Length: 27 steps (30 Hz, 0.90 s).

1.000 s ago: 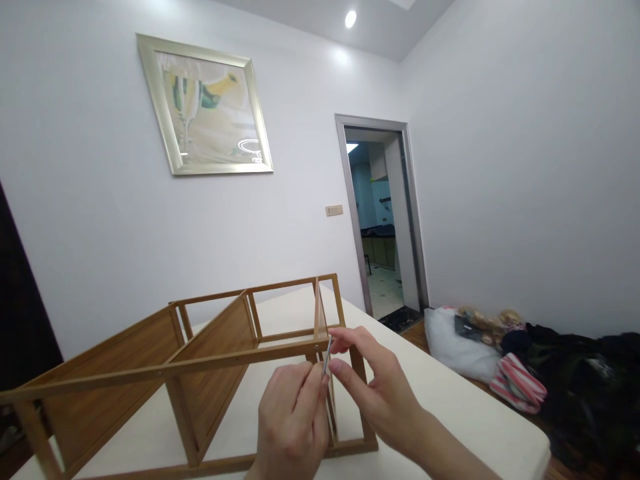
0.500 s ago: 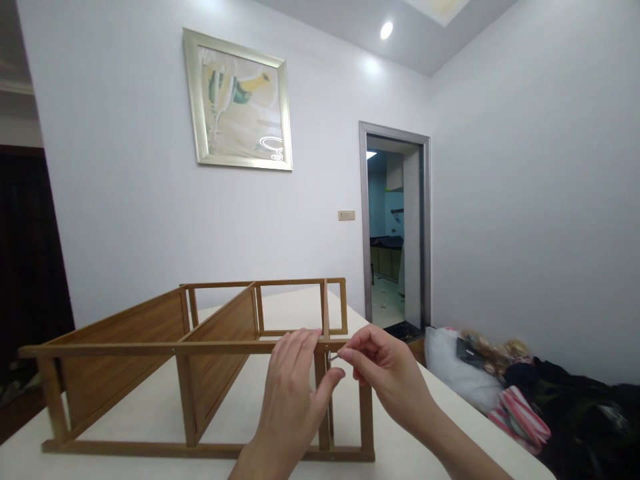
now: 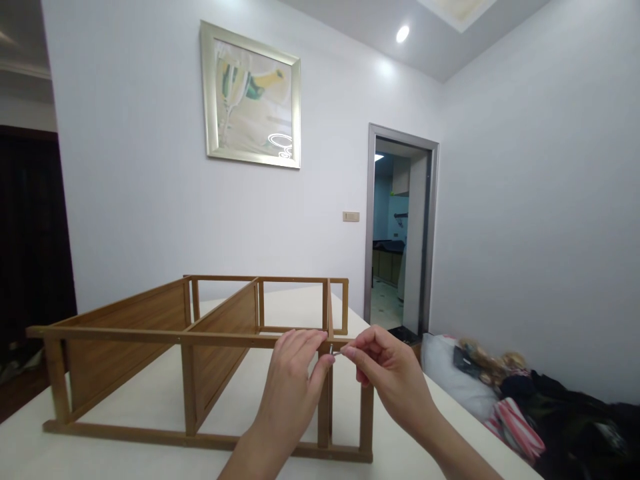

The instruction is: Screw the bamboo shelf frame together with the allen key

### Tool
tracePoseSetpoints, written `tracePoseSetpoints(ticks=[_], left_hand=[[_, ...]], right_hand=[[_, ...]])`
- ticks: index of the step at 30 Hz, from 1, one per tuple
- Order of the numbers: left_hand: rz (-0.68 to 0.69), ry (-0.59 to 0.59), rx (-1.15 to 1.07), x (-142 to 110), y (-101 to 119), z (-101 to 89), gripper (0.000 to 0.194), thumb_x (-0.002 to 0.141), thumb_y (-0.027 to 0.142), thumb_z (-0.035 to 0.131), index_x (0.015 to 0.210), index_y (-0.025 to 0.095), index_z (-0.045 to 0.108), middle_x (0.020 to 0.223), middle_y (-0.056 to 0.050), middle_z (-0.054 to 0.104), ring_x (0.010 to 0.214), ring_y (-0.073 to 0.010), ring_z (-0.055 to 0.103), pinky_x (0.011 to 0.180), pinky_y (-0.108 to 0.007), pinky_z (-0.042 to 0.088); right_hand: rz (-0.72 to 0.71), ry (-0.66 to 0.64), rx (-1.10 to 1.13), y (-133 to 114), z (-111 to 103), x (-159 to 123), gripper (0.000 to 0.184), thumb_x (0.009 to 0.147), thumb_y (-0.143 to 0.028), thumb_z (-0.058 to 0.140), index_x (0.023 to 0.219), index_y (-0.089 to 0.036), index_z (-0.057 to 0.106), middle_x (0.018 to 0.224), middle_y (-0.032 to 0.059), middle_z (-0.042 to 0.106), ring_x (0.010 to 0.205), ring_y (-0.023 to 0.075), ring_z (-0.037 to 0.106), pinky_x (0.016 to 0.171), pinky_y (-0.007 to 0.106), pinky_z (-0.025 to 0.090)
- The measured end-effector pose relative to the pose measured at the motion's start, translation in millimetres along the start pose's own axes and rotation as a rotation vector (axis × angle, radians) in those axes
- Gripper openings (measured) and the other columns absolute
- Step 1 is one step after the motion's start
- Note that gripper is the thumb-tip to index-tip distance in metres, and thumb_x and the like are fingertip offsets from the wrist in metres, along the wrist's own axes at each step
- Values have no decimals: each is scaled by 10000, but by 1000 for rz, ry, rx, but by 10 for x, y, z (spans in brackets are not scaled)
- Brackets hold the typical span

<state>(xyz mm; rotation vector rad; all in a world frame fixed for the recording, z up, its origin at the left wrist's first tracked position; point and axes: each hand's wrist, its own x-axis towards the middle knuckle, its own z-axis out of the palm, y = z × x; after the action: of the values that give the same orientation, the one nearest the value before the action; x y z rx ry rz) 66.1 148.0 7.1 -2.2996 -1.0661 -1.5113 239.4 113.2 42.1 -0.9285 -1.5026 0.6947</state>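
Note:
A brown wooden shelf frame [image 3: 220,339] lies on its side on a white table. My left hand [image 3: 295,373] is closed over its upper front rail near the right end, fingers on top and thumb in front. The thumb tip is close to the bend of a small, thin metal hex key [image 3: 337,353]. My right hand [image 3: 387,363] pinches the long end of this key between thumb and forefinger, just right of the upright. The key's short arm points up at the rail joint; its exact seat there is too small to make out.
The white table [image 3: 145,393] carries the frame. Two slatted shelf panels [image 3: 130,340] stand within its left and middle parts. To the right lie a white bag [image 3: 450,373], a striped cloth [image 3: 515,430] and dark clothes. Behind are a wall and a doorway [image 3: 387,287].
The view has shifted slightly. My left thumb has moved up to the hex key's bend, and the key has turned a little in my right fingers. The frame stays in place.

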Motion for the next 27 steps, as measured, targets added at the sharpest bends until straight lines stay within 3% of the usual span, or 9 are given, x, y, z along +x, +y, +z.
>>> tracePoseSetpoints(ticks=[11,19,27], left_hand=[[0,76,21,0,43,38,210,921,206,583,1120,214,648,1103,-59,735,1042,-249,664,990,-524,474],[7,92,6,26,13,47,176,937,195,564,1067,204,681,1054,-51,750,997,-238,673,933,-493,499],[-15,85,-8,18,12,60,222,876,185,649,1093,211,684,1089,-53,750,1030,-249,672,975,-521,488]], right_hand=[[67,-12,113,-97,7,43,392,735,-523,782,721,-200,561,537,-45,596,465,110,542,479,229,426],[69,-64,197,-77,12,96,403,745,-520,780,732,-193,546,556,-9,659,507,132,609,546,260,504],[77,-71,235,-46,-43,37,415,710,-518,813,722,-185,566,648,24,707,585,151,664,594,278,549]])
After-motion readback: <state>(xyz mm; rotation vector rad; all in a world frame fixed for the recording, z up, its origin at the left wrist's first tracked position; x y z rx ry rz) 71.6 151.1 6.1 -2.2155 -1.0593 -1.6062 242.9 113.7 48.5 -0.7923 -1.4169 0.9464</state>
